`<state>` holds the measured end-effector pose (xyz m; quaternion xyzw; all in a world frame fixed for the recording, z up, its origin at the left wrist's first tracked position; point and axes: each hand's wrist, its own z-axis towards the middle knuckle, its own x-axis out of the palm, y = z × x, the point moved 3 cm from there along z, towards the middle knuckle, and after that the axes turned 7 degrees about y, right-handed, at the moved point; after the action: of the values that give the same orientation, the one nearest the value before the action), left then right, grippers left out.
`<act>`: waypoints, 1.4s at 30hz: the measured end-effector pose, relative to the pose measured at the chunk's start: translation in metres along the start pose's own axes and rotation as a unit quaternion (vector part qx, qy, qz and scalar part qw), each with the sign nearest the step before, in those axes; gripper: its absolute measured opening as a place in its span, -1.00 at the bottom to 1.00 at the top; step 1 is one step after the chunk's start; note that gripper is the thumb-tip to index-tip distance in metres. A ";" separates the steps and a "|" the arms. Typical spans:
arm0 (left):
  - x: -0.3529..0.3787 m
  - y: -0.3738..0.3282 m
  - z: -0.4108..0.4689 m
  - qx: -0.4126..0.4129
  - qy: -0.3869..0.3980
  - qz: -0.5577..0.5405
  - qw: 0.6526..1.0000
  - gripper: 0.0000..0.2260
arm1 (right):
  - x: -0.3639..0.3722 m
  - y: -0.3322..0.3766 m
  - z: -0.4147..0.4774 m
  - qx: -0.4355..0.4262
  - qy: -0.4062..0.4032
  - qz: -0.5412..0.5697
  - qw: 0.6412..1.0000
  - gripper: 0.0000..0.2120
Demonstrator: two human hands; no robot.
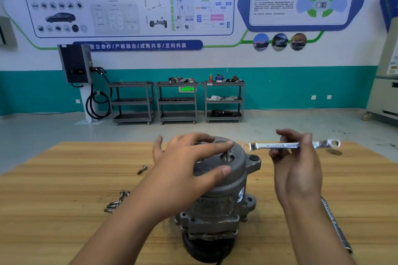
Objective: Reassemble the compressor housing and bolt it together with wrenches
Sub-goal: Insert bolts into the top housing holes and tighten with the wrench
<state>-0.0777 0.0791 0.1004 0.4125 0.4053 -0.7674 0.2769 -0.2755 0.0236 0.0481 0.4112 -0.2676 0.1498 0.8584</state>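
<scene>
The grey compressor housing (217, 204) stands upright on the wooden table (53, 189), its round end cover facing up. A bolt (228, 155) sticks up out of a hole in the cover. My left hand (187, 163) rests spread over the cover, fingers straight, thumb against the cover's near edge. To the right of the housing my right hand (295, 157) holds a silver combination wrench (290, 145) level in its fingertips, above table height, with its open end pointing toward the cover.
One loose bolt (142, 169) lies left of the housing and several more bolts (116, 202) lie in a cluster nearer me. A second long tool (336, 224) lies on the table at right. Three grey carts (177, 101) stand by the far wall.
</scene>
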 end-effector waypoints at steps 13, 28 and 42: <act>0.047 0.027 -0.016 -0.079 -0.205 -0.360 0.907 -0.35 | 0.035 0.018 0.007 0.019 0.142 0.045 0.989 -0.87; 0.050 0.029 -0.020 -0.053 -0.209 -0.375 0.902 -0.38 | 0.023 0.018 0.004 0.026 0.176 0.048 0.983 -0.70; 0.051 0.029 -0.021 -0.052 -0.213 -0.384 0.897 -0.34 | 0.036 0.017 0.001 -0.002 0.167 0.067 0.984 -0.76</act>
<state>-0.0731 0.0774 0.0386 0.0366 0.5026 -0.8616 0.0617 -0.2547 0.0343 0.0803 0.3596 -0.1478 0.2723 0.8801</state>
